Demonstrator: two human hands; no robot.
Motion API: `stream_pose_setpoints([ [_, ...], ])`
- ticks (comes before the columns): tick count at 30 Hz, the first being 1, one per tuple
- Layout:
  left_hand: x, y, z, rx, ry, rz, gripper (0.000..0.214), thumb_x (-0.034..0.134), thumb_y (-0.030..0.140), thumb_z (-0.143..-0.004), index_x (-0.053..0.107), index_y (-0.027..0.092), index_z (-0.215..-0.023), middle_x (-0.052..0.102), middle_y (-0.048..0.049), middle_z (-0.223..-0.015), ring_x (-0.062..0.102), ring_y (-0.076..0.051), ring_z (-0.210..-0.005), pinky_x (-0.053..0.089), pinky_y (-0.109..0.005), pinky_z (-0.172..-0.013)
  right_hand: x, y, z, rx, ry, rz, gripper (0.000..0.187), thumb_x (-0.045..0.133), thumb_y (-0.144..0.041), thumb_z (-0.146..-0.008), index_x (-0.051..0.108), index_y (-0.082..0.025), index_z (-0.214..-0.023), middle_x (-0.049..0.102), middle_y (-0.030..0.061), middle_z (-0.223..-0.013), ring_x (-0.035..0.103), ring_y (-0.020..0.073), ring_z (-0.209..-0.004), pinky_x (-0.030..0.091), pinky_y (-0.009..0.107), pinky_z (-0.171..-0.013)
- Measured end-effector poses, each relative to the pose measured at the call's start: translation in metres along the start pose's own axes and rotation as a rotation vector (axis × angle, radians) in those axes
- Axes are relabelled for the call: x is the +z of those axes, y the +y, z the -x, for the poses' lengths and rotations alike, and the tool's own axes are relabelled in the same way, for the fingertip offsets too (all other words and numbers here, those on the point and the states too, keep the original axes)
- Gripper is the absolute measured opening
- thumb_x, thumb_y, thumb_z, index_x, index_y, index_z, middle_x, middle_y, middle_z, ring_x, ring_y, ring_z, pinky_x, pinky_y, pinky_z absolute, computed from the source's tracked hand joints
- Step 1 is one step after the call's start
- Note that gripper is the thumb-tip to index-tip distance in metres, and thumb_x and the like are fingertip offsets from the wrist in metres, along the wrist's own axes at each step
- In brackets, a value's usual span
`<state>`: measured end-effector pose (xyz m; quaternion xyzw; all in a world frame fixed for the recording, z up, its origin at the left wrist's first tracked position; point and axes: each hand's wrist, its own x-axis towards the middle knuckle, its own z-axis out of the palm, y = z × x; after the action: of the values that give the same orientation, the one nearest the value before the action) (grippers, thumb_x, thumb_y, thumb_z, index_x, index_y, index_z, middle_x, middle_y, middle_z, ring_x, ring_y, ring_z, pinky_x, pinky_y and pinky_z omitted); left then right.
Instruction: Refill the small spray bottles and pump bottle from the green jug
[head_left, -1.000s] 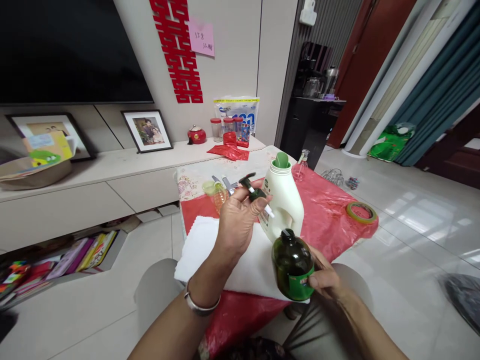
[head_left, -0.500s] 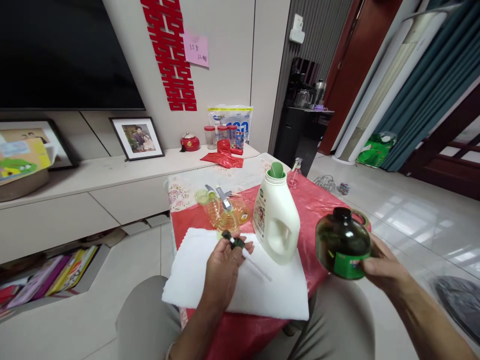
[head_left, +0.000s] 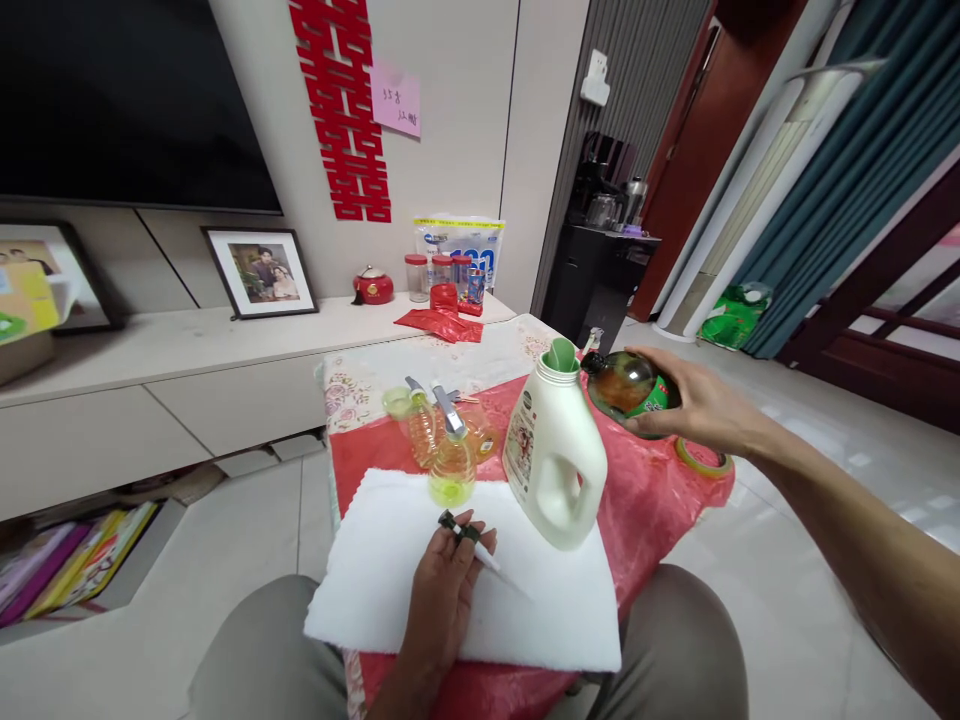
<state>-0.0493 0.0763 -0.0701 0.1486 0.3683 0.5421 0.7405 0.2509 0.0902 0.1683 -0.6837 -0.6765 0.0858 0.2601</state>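
In my left hand (head_left: 448, 580) is a dark pump top (head_left: 463, 528) with a pale dip tube pointing to the lower right, held above a white towel (head_left: 352, 590). My right hand (head_left: 694, 400) grips a dark green-brown bottle (head_left: 624, 382) with a green label. That bottle is tipped on its side, its neck close to the mouth of a large cream jug (head_left: 574, 450). A green funnel-like piece (head_left: 562, 354) sits in the jug's opening. Whether liquid leaves the bottle I cannot tell. Left of the jug, a clear spray bottle (head_left: 452, 460) stands with yellow-green liquid at its bottom.
Another clear bottle (head_left: 424, 430) and an orange-tinted one (head_left: 484, 432) lie or stand behind. A tape roll (head_left: 703, 458) rests on the red sheet (head_left: 652, 490) at right. Red-lidded jars (head_left: 417, 278) and a red pot (head_left: 373, 287) stand on the cabinet (head_left: 247, 350).
My right hand has raised the dark bottle, moved it left and tipped it from upright toward the jug's mouth. My left hand still holds the pump top, slightly lower in view.
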Motion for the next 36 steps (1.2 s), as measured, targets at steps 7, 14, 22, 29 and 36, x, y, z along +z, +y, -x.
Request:
stream_pose_setpoints([
  [7, -0.006, -0.002, -0.004, -0.03, -0.028, 0.004, 0.049, 0.099, 0.025, -0.063, 0.076, 0.016, -0.105, 0.079, -0.0057, -0.1, 0.078, -0.02, -0.097, 0.064, -0.032, -0.098, -0.011, -0.008, -0.018, -0.093, -0.044, 0.182, 0.076, 0.081, -0.041, -0.068, 0.059, -0.025, -0.138, 0.07, 0.0054, -0.125, 0.067, 0.0306, -0.109, 0.054, 0.04, -0.09],
  [14, -0.006, -0.002, -0.003, -0.033, -0.031, -0.002, 0.051, 0.101, 0.031, -0.06, 0.078, 0.017, -0.103, 0.079, -0.0048, -0.1, 0.078, -0.021, -0.094, 0.064, -0.034, -0.1, -0.023, -0.009, -0.031, -0.127, -0.097, 0.347, 0.088, 0.081, -0.058, -0.065, 0.059, -0.021, -0.141, 0.069, 0.0109, -0.127, 0.067, 0.036, -0.109, 0.053, 0.046, -0.092],
  [22, -0.016, -0.008, -0.008, -0.056, -0.053, 0.025, 0.051, 0.101, 0.033, -0.061, 0.079, 0.018, -0.104, 0.08, -0.0047, -0.101, 0.079, -0.022, -0.096, 0.063, -0.034, -0.099, -0.034, -0.023, -0.041, -0.132, -0.167, 0.482, 0.093, 0.08, -0.062, -0.063, 0.058, -0.02, -0.144, 0.069, 0.0132, -0.124, 0.067, 0.038, -0.108, 0.054, 0.046, -0.089],
  [29, -0.012, -0.008, -0.008, -0.05, -0.024, 0.044, 0.056, 0.104, 0.034, -0.054, 0.079, 0.018, -0.101, 0.08, -0.0042, -0.098, 0.078, -0.02, -0.093, 0.064, -0.03, -0.095, -0.04, -0.038, -0.044, -0.098, -0.26, 0.562, 0.094, 0.074, -0.061, -0.067, 0.052, -0.018, -0.148, 0.066, 0.0165, -0.132, 0.065, 0.04, -0.113, 0.055, 0.049, -0.091],
  [36, -0.016, -0.009, -0.009, -0.046, -0.042, 0.041, 0.053, 0.102, 0.033, -0.058, 0.079, 0.018, -0.103, 0.08, -0.0053, -0.1, 0.078, -0.021, -0.095, 0.064, -0.034, -0.099, -0.043, -0.049, -0.045, -0.114, -0.284, 0.62, 0.077, 0.074, -0.056, -0.07, 0.059, -0.021, -0.136, 0.071, 0.0135, -0.123, 0.068, 0.0358, -0.106, 0.055, 0.043, -0.081],
])
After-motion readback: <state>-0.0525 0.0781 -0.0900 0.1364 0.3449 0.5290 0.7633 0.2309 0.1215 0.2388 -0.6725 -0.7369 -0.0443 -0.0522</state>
